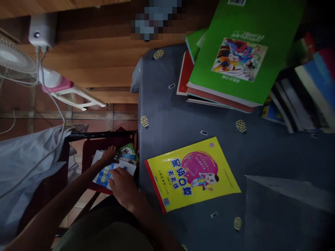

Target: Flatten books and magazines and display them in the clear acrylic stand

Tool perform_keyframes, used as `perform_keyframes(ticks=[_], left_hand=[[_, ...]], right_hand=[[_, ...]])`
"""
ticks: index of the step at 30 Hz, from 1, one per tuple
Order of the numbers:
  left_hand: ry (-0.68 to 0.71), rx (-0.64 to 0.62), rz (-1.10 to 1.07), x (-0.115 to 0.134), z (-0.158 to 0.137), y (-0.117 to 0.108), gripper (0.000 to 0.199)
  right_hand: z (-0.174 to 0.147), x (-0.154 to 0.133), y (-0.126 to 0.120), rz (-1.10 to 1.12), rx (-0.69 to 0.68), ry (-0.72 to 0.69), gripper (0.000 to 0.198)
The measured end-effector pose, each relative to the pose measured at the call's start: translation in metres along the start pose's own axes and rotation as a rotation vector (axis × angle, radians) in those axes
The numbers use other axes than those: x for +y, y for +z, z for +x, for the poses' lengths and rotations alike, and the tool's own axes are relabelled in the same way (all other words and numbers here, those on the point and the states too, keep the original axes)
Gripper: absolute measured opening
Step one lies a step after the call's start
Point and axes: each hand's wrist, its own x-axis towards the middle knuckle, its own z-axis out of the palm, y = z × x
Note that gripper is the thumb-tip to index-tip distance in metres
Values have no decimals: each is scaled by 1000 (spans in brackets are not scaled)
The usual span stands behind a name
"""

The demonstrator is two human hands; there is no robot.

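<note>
A white and blue book is tilted over the red chair at the table's left side. My left hand grips its far edge, with the fingers curled over it. Along its near right edge my right hand has hold of the same book, thumb and fingers on the cover; the fingertips underneath are hidden. Beside and below it, partly covered, lies a green book with other books. On the table a yellow workbook with a red spine lies flat, right of my right hand.
A stack of books topped by a green book stands on the grey tablecloth, with more books to its right. A clear plastic sheet lies near. A fan, a white charger box and cables are at left.
</note>
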Motion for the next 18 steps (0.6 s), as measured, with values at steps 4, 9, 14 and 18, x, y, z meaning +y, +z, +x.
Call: perform_keyframes(ticks=[4,9,14,18], left_hand=[[35,-93,-14,-15,13,-4,66],[83,-114,-62,-23,7,-4,61],[52,-168,-114,-23,-2,-9,42],[36,-216,-181,-18,-31,-11,26]], right_hand=[[24,1,17,-158,-23,68,39],[80,8,53,-348,-99,68,60],[108,27,72,-399,-91,102,63],[110,36,77,-453,-70,89,58]])
